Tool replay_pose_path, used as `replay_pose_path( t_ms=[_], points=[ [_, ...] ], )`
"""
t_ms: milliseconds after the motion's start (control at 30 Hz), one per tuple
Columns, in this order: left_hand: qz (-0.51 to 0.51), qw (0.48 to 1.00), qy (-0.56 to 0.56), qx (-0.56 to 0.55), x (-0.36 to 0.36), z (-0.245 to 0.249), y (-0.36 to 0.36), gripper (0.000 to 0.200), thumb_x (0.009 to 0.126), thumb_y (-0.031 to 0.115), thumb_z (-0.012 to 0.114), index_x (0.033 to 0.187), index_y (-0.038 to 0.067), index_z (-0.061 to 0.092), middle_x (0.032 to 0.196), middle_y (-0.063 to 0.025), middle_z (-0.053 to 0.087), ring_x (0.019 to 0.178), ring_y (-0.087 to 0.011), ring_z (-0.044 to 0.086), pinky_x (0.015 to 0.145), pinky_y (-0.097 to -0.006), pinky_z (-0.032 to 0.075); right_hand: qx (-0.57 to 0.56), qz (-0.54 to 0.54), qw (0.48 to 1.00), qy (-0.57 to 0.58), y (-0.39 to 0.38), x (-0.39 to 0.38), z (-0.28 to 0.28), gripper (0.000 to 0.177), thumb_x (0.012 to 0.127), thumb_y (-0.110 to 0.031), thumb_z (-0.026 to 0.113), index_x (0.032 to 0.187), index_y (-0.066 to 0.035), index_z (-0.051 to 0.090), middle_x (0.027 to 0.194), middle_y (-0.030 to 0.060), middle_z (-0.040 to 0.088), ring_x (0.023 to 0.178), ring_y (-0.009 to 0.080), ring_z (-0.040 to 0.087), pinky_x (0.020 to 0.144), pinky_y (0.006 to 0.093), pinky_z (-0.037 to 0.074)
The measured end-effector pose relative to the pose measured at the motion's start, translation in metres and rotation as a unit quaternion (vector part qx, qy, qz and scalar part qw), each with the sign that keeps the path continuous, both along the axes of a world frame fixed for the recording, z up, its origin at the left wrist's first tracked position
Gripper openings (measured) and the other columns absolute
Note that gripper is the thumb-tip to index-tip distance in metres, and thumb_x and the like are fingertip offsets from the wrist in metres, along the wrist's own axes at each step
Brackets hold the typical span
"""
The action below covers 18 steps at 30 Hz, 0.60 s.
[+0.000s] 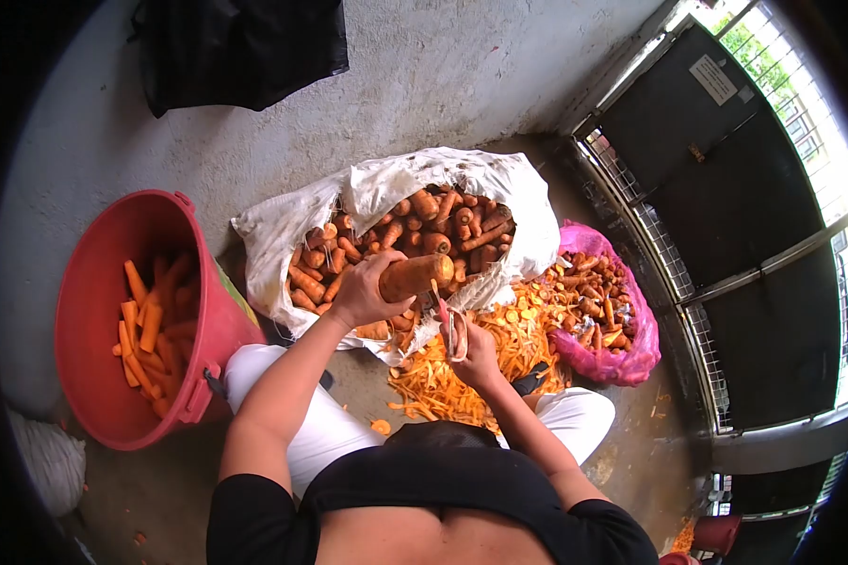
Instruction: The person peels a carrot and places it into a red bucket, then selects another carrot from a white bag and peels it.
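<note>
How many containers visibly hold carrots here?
3: the red bucket on the left, the white sack behind the carrot in the left hand, and the pink bag on the right, past the peeler in the right hand. The black bag hides its contents.

Thick orange carrot [416, 276] held level; peeler [455, 333] upright just below its tip.

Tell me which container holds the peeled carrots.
The red bucket, on the left. Its carrots are bright orange and clean; those in the white sack are dull and unpeeled, and the pink bag holds short scraps.
</note>
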<state>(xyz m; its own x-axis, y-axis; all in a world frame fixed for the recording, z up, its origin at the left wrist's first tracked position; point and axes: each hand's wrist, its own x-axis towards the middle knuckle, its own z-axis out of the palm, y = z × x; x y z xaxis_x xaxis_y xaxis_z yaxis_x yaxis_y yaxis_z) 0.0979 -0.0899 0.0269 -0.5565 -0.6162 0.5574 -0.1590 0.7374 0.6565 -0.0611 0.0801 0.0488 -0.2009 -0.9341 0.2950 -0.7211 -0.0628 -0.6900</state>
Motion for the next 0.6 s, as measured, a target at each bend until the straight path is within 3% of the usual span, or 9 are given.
replay_pose_path(
  t_ms=[133,233,367,433,500,533,600],
  points=[
    [0.009,1.0,0.019,0.023,-0.001,0.001,0.002,0.057,0.062,0.027,0.079,0.11,0.014,0.052,0.094,-0.0095,0.065,0.082,-0.0299,0.066,0.071,-0.04,0.054,-0.022,-0.014,0.998,0.058,-0.001,0.002,0.018,0.042,0.074,-0.004,0.061,0.115,-0.007,0.06,0.084,0.0149,0.063,0.078,0.0324,0.063,0.069,0.0368,0.05],
    [0.017,1.0,0.005,0.005,-0.002,0.001,0.001,0.057,0.061,0.026,0.078,0.11,0.014,0.052,0.093,-0.0092,0.066,0.081,-0.0302,0.066,0.07,-0.0396,0.054,-0.015,-0.032,0.996,0.083,-0.002,-0.001,0.025,0.042,0.073,-0.003,0.06,0.115,-0.007,0.059,0.085,0.0154,0.063,0.079,0.0336,0.063,0.07,0.0362,0.05],
    [0.008,0.999,-0.001,-0.047,-0.005,0.001,-0.001,0.057,0.062,0.028,0.078,0.111,0.011,0.055,0.096,-0.0107,0.066,0.081,-0.0316,0.066,0.069,-0.0403,0.055,-0.074,-0.034,0.996,0.036,-0.006,-0.004,0.021,0.033,0.079,-0.009,0.06,0.112,-0.005,0.062,0.07,0.0121,0.06,0.063,0.0236,0.062,0.061,0.0336,0.049],
    [-0.048,0.995,-0.009,0.092,-0.005,-0.004,-0.003,0.058,0.062,0.03,0.079,0.111,0.008,0.057,0.096,-0.0111,0.067,0.083,-0.0291,0.066,0.072,-0.0384,0.054,-0.016,-0.056,0.986,-0.154,-0.007,-0.008,0.024,0.028,0.089,-0.022,0.055,0.107,-0.003,0.064,0.063,0.0052,0.054,0.055,0.0156,0.053,0.053,0.029,0.041],
    [-0.094,0.975,-0.009,0.2,-0.005,-0.004,-0.003,0.06,0.062,0.032,0.08,0.11,0.004,0.058,0.097,-0.0112,0.067,0.085,-0.0258,0.066,0.076,-0.0363,0.052,0.042,-0.075,0.938,-0.337,-0.008,-0.012,0.027,0.039,0.098,-0.036,0.05,0.101,-0.001,0.066,0.057,-0.0017,0.048,0.047,0.0076,0.043,0.045,0.0244,0.034],
    [-0.112,0.964,-0.005,0.24,-0.005,-0.002,-0.003,0.061,0.062,0.033,0.081,0.11,0.003,0.059,0.097,-0.0111,0.067,0.087,-0.0238,0.065,0.078,-0.0352,0.051,0.012,-0.083,0.942,-0.324,-0.009,-0.011,0.023,0.049,0.099,-0.044,0.045,0.099,0.0,0.067,0.056,-0.0031,0.047,0.046,0.006,0.04,0.044,0.0232,0.029],
    [-0.147,0.943,0.0,0.298,-0.003,0.005,-0.002,0.064,0.062,0.034,0.081,0.111,0.0,0.059,0.097,-0.0108,0.067,0.089,-0.0204,0.064,0.081,-0.0336,0.049,0.0,-0.081,0.968,-0.238,-0.008,-0.013,0.019,0.048,0.099,-0.044,0.045,0.099,-0.001,0.067,0.056,-0.0033,0.047,0.047,0.006,0.041,0.044,0.0234,0.03]
  ],
)
